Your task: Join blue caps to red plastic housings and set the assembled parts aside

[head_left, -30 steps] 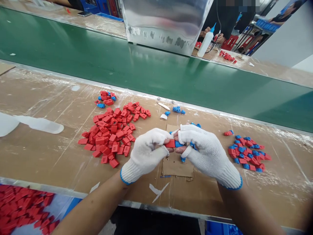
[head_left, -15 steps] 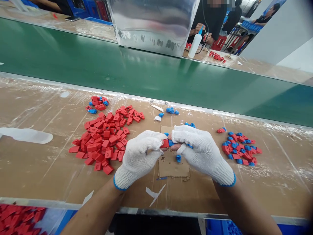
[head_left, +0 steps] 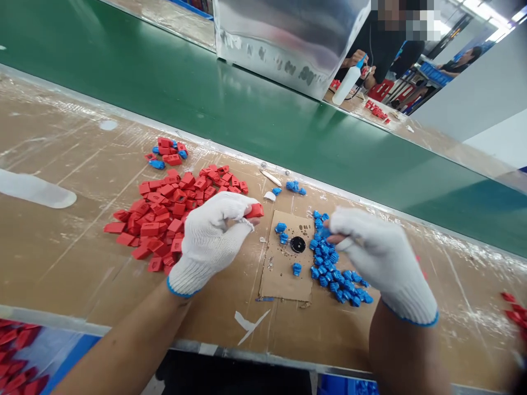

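My left hand (head_left: 216, 236), in a white knitted glove with bare fingertips, pinches a small red plastic block (head_left: 256, 210) over the table. My right hand (head_left: 370, 252), gloved the same way and blurred, is above the pile of blue plastic pieces (head_left: 325, 258). Its fingers are bent together, with a smeared blue piece (head_left: 324, 232) at the tips. Between my hands lies a cardboard sheet (head_left: 284, 285) bearing a round black disc (head_left: 298, 244) and a few blue pieces (head_left: 280, 227). A large heap of red blocks (head_left: 158, 219) lies beside and behind my left hand.
A small red and blue cluster (head_left: 167, 152) lies at the back left. Near the green belt (head_left: 156, 77) are a white-handled tool (head_left: 270, 176) and blue pieces (head_left: 295, 187). Across it are a metal box (head_left: 288, 44), a white bottle (head_left: 346, 85) and a person at work.
My hands have moved apart: the left went left and up with the red block, the right moved right to the blue pile. The view has tilted, and the black disc is uncovered.
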Motion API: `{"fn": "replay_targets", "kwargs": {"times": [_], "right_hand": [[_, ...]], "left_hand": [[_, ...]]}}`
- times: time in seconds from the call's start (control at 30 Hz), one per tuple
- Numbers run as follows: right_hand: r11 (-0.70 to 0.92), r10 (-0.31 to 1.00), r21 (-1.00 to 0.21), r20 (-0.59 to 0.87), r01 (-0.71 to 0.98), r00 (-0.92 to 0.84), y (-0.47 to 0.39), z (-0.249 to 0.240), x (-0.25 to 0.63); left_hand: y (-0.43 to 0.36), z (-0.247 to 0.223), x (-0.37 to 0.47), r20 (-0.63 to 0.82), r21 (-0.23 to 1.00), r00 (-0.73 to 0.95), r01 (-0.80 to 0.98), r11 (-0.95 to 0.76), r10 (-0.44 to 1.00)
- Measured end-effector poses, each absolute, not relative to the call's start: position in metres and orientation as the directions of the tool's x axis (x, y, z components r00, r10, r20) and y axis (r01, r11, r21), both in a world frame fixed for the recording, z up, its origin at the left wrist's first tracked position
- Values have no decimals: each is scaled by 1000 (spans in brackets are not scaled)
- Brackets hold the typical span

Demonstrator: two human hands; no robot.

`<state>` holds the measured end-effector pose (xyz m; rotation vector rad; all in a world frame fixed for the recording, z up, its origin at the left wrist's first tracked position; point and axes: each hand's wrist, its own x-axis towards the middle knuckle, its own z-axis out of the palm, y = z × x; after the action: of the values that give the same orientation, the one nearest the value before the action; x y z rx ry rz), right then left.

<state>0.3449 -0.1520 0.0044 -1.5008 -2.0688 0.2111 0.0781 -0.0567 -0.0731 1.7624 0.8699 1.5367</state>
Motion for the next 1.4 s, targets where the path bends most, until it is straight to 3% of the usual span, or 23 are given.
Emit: {"fn": "replay_targets", "kwargs": {"times": [0.1,0.3,0.47,0.7,0.9,1.1,1.23,1.4], "right_hand": [[433,902,-304,143,849,-408,-148,0,343],[389,917,-155,-34,908,-398,-138,-14,333],[421,898,-181,-54,889,-436,-136,-16,333],[445,891,-105,-42,889,-451,-133,-21,326],[458,889,-152,59,876,-454,-136,-17,335],[455,884,-209,-14,866,-467,-135,-14,339],[460,886,-365,131,810,-444,-139,-7,344],[427,893,-552,381,716,-239,-143,-3,340]], "left_hand": [[-55,-75,79,536,835,103,85,-544,838],[-55,-77,79,513,837,137,138,-530,847],[-55,-80,79,509,836,168,141,-531,844],[-55,-83,81,471,856,188,139,-498,862],[-56,-81,82,506,832,195,146,-535,840],[-56,-82,81,467,855,215,136,-500,858],[-59,-84,84,386,908,224,78,-411,895],[-71,-77,94,235,962,300,-209,-176,925]]}}
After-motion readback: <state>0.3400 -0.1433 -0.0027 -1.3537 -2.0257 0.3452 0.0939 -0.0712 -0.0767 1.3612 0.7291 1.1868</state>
